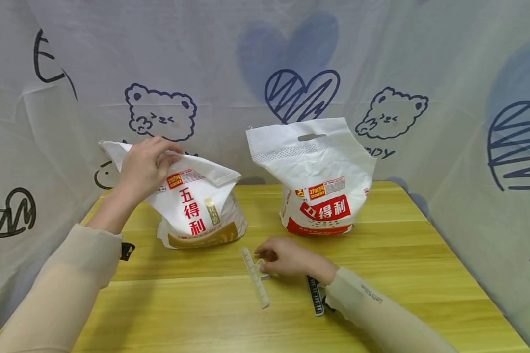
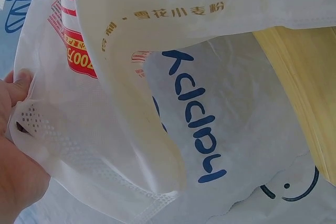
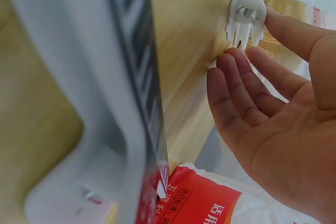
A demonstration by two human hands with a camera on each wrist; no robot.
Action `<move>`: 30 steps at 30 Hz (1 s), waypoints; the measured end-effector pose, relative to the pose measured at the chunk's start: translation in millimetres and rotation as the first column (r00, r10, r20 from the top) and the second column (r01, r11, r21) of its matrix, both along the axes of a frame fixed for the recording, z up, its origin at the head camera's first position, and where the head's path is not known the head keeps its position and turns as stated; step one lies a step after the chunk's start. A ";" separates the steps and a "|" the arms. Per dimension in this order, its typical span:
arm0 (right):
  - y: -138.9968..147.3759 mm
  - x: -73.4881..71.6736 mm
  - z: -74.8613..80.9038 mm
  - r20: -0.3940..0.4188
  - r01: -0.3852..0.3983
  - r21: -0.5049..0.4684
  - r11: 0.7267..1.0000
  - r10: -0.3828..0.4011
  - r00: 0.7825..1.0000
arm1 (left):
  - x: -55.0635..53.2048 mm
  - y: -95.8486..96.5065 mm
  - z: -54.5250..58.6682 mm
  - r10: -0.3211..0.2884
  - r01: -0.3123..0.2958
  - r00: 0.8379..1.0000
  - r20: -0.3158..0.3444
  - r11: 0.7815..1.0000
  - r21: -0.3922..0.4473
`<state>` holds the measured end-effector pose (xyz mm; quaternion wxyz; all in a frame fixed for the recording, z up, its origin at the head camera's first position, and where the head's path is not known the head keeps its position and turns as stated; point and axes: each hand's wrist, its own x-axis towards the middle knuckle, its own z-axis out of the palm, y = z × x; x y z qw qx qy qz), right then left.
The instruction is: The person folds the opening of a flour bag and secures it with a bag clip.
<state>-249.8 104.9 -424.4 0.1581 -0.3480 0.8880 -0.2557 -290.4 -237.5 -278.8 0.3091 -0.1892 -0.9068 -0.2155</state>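
My left hand (image 1: 147, 159) grips the folded-over top of a white flour bag (image 1: 198, 208) with red lettering and a gold band. In the left wrist view the thumb of the left hand (image 2: 20, 150) presses the bag near its perforated handle strip. A whitish sealing clip (image 1: 254, 278) lies on the table in front of this bag. My right hand (image 1: 287, 257) is at the clip's handle, fingers loosely bent. In the right wrist view, the thumb is right at the edge of the clip's spring handle (image 3: 247, 11), with the other fingertips beside it.
A second flour bag (image 1: 329, 196), with a red label, stands upright at the right on the wooden table (image 1: 194, 309). A black-toothed sealing clip (image 1: 315, 296) lies partly beneath my right wrist. Behind the table hangs a printed white cloth (image 1: 221, 73).
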 end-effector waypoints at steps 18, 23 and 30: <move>2.5 5.8 -2.0 0.032 0.097 -0.044 0.994 -0.096 0.995 | 1.7 0.4 -2.6 0.007 -0.008 1.000 0.014 1.000 0.009; 3.6 9.0 -1.7 0.091 0.137 -0.103 0.985 -0.128 0.988 | 1.5 0.1 -3.2 0.002 -0.002 1.000 0.003 1.000 0.009; 3.5 11.7 -2.9 0.104 0.185 -0.163 0.969 -0.169 0.980 | 0.1 -0.2 -3.7 0.001 -0.001 1.000 -0.003 1.000 0.006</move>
